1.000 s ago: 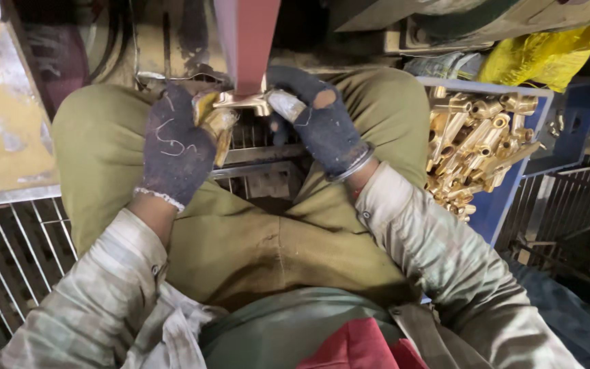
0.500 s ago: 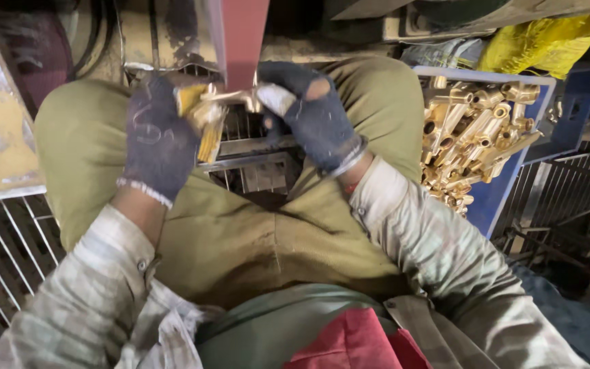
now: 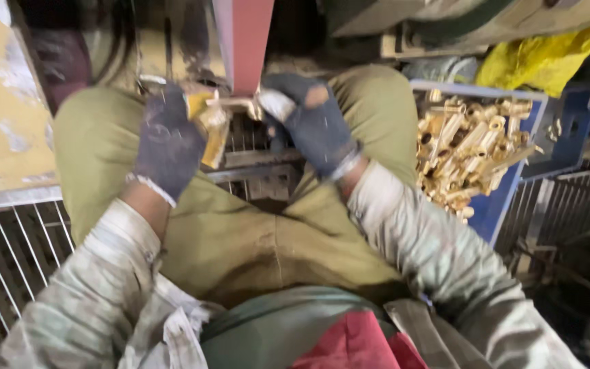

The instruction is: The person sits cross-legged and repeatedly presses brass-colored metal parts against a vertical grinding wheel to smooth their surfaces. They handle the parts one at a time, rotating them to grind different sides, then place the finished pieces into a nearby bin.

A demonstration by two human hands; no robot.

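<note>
Both my hands wear dark worn gloves and hold one brass fitting [image 3: 230, 106] up against a red sanding belt [image 3: 244, 41] that runs straight down between my knees. My left hand [image 3: 169, 147] grips the fitting's left end, where a yellowed piece [image 3: 213, 130] shows under the fingers. My right hand [image 3: 315, 123] pinches the fitting's right end with a pale-tipped thumb. I sit with olive trousers [image 3: 240, 239] spread on both sides of the belt.
A blue crate [image 3: 507, 198] heaped with several brass fittings [image 3: 472, 150] stands at my right knee. A yellow bag [image 3: 541, 61] lies behind it. Wire grating [image 3: 8, 253] covers the floor at left, under a worn yellow panel [image 3: 1, 116].
The hands and the brass fitting have stayed on the belt, shifting only slightly; the view has swayed a little to the left and is more blurred now.
</note>
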